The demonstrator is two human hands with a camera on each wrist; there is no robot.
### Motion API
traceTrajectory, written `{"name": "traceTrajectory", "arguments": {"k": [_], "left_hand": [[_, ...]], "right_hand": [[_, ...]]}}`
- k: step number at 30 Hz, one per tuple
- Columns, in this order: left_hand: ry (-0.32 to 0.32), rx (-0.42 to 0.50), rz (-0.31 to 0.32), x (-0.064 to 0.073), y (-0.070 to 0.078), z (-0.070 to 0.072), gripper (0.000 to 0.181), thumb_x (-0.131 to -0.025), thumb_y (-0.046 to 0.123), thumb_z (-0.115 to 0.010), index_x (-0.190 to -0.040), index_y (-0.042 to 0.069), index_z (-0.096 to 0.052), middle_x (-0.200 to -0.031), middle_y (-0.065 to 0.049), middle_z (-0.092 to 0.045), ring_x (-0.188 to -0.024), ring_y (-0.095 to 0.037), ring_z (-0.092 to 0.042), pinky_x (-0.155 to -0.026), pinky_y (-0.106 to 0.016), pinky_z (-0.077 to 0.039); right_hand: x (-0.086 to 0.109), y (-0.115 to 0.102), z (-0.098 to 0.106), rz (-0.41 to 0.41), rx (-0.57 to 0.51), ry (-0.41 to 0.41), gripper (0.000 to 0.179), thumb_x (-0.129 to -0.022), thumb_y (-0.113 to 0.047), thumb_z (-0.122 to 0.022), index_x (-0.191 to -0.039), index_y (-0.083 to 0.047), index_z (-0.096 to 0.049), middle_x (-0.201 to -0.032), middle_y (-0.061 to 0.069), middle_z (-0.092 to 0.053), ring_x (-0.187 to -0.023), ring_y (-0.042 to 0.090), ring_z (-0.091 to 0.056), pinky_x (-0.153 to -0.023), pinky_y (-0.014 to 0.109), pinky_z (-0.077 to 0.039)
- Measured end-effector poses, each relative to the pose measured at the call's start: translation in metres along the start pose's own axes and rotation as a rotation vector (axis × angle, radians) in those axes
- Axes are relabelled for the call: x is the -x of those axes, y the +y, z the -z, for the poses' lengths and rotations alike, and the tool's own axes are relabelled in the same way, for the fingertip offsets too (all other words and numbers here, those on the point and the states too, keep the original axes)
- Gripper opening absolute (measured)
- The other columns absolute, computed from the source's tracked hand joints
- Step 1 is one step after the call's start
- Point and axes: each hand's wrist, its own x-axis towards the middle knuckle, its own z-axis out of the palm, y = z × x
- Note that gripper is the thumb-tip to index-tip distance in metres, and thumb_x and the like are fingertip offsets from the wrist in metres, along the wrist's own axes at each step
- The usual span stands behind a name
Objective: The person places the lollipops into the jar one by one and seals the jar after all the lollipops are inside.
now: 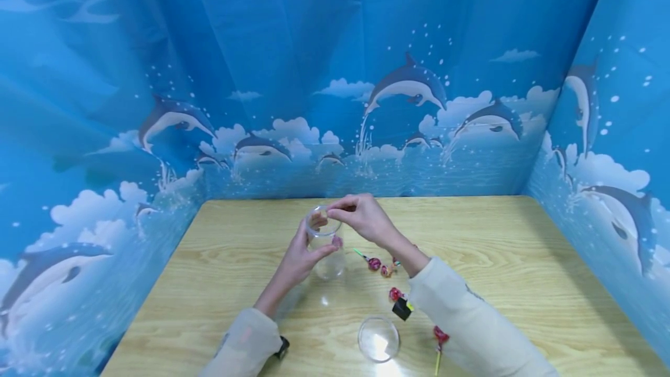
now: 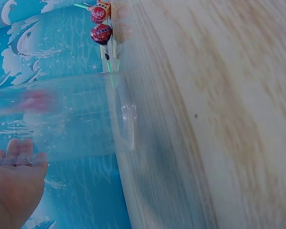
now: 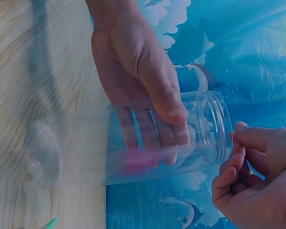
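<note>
My left hand holds a tall clear jar, its thumb on one side and its fingers behind the see-through wall. Over the table, the jar's mouth points up and its base is near the tabletop. Inside is a pink-red lollipop, blurred in both wrist views; it also shows through the wall in the head view. At the jar's rim is my right hand, thumb tip close to the edge and the other fingers loosely bent. Nothing can be seen between them.
Several wrapped lollipops lie right of the jar, among them a dark red one and one near the right sleeve. A clear round lid lies near the front of the wooden table. Dolphin-printed blue curtains enclose the back and sides.
</note>
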Motion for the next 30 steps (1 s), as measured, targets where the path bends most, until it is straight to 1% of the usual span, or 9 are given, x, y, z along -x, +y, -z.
{"name": "traceTrajectory", "arguments": {"k": [4,6,8,10,15,19,22,26,30], "left_hand": [[-0.003,-0.007,0.005,0.0,0.0,0.001,0.078,-0.089,0.005,-0.08,-0.154,0.004,-0.037,-0.149,-0.023,-0.05,-0.139,-0.04,-0.045,-0.12,-0.059,-0.032],[-0.004,-0.009,0.007,0.0,0.0,0.001,0.078,-0.089,0.004,-0.08,-0.154,0.003,-0.037,-0.148,-0.024,-0.05,-0.139,-0.039,-0.045,-0.12,-0.059,-0.032],[-0.006,-0.005,0.005,0.0,0.0,0.001,0.078,-0.089,0.003,-0.08,-0.154,0.002,-0.036,-0.148,-0.026,-0.05,-0.139,-0.04,-0.045,-0.121,-0.058,-0.032],[-0.004,-0.004,0.005,-0.001,0.0,0.0,0.078,-0.088,0.001,-0.079,-0.153,0.0,-0.036,-0.147,-0.027,-0.05,-0.139,-0.041,-0.045,-0.121,-0.057,-0.031],[0.002,-0.022,0.015,0.0,0.001,0.0,0.079,-0.087,0.004,-0.081,-0.153,0.001,-0.037,-0.146,-0.024,-0.053,-0.138,-0.041,-0.047,-0.12,-0.057,-0.032],[0.003,-0.044,0.018,0.0,0.002,0.0,0.08,-0.087,0.009,-0.082,-0.152,0.001,-0.038,-0.146,-0.022,-0.053,-0.138,-0.041,-0.048,-0.119,-0.059,-0.033],[-0.001,-0.052,0.016,0.001,0.003,0.0,0.082,-0.086,0.01,-0.082,-0.153,-0.002,-0.036,-0.146,-0.023,-0.053,-0.137,-0.043,-0.047,-0.118,-0.061,-0.033],[-0.001,-0.049,0.027,0.001,0.003,0.001,0.084,-0.086,0.01,-0.082,-0.153,-0.005,-0.034,-0.147,-0.024,-0.052,-0.138,-0.043,-0.046,-0.118,-0.062,-0.032],[0.002,-0.037,0.042,0.001,0.002,0.0,0.082,-0.086,0.009,-0.082,-0.154,-0.002,-0.036,-0.148,-0.022,-0.052,-0.139,-0.041,-0.046,-0.119,-0.061,-0.032]], "right_hand": [[0.002,0.001,0.002,-0.001,-0.015,0.013,0.023,-0.099,-0.023,-0.072,-0.115,-0.008,-0.078,-0.106,0.002,-0.074,-0.092,0.019,-0.067,-0.076,0.032,-0.058],[0.004,0.001,0.005,0.0,-0.036,0.02,0.023,-0.1,-0.024,-0.071,-0.116,-0.008,-0.077,-0.108,0.002,-0.074,-0.094,0.018,-0.068,-0.079,0.033,-0.059],[0.008,0.0,0.01,0.0,-0.05,0.029,0.023,-0.1,-0.025,-0.071,-0.117,-0.01,-0.077,-0.108,0.001,-0.075,-0.093,0.018,-0.068,-0.079,0.034,-0.059],[0.014,0.0,0.017,0.004,-0.065,0.035,0.024,-0.101,-0.025,-0.07,-0.119,-0.01,-0.076,-0.108,0.003,-0.075,-0.091,0.019,-0.068,-0.077,0.035,-0.059],[0.036,0.005,0.041,-0.015,-0.067,0.057,0.028,-0.102,-0.026,-0.068,-0.124,-0.01,-0.074,-0.106,0.005,-0.073,-0.085,0.023,-0.064,-0.069,0.034,-0.055],[0.054,0.014,0.061,-0.06,-0.041,0.103,0.029,-0.102,-0.028,-0.068,-0.124,-0.01,-0.074,-0.098,0.006,-0.071,-0.083,0.024,-0.062,-0.067,0.032,-0.054],[0.066,0.022,0.073,-0.098,-0.026,0.14,0.03,-0.102,-0.028,-0.068,-0.124,-0.009,-0.073,-0.095,0.007,-0.069,-0.082,0.025,-0.062,-0.067,0.031,-0.055],[0.081,0.032,0.085,-0.155,-0.011,0.163,0.033,-0.102,-0.03,-0.068,-0.125,-0.007,-0.072,-0.097,0.009,-0.069,-0.084,0.026,-0.062,-0.068,0.03,-0.055],[0.096,0.042,0.095,-0.21,-0.006,0.178,0.037,-0.101,-0.032,-0.068,-0.127,-0.005,-0.071,-0.103,0.008,-0.071,-0.088,0.024,-0.063,-0.071,0.03,-0.056]]}}
